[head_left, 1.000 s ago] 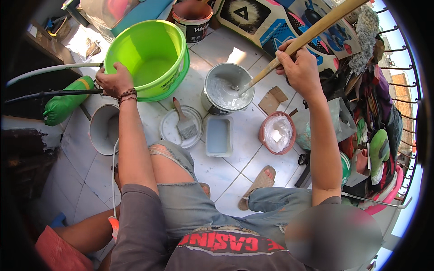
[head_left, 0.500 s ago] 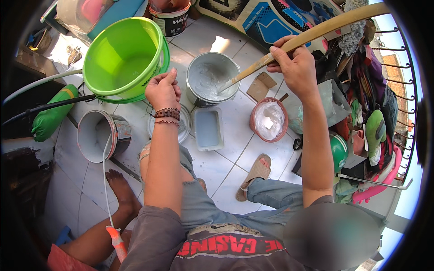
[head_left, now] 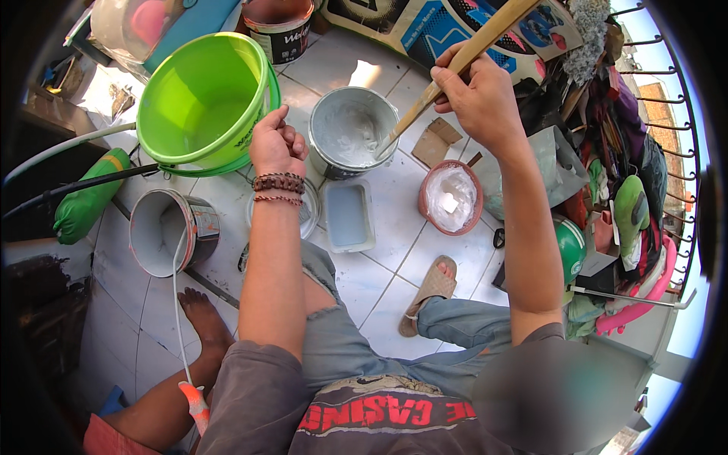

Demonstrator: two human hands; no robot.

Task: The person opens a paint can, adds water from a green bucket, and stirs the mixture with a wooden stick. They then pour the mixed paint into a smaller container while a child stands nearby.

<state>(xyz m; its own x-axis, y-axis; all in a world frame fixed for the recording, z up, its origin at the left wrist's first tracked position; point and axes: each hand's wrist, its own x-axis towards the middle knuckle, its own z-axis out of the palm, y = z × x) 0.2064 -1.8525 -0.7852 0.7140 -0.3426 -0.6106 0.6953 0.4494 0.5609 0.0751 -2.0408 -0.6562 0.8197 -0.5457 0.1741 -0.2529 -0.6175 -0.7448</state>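
Lime-green bucket [head_left: 196, 87]; tan stick [head_left: 485, 40]; pale-grey paint [head_left: 355, 130]; dark-lined white tiles [head_left: 368, 284].

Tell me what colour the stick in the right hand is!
The stick is yellowish-brown, like bare wood; it shows best in the head view.

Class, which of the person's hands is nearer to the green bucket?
Left. The left hand is close beside the green bucket; the right hand is farther to the right, holding the stick.

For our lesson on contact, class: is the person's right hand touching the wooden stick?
Touching: the head view shows the right hand gripping the wooden stick between thumb and fingers.
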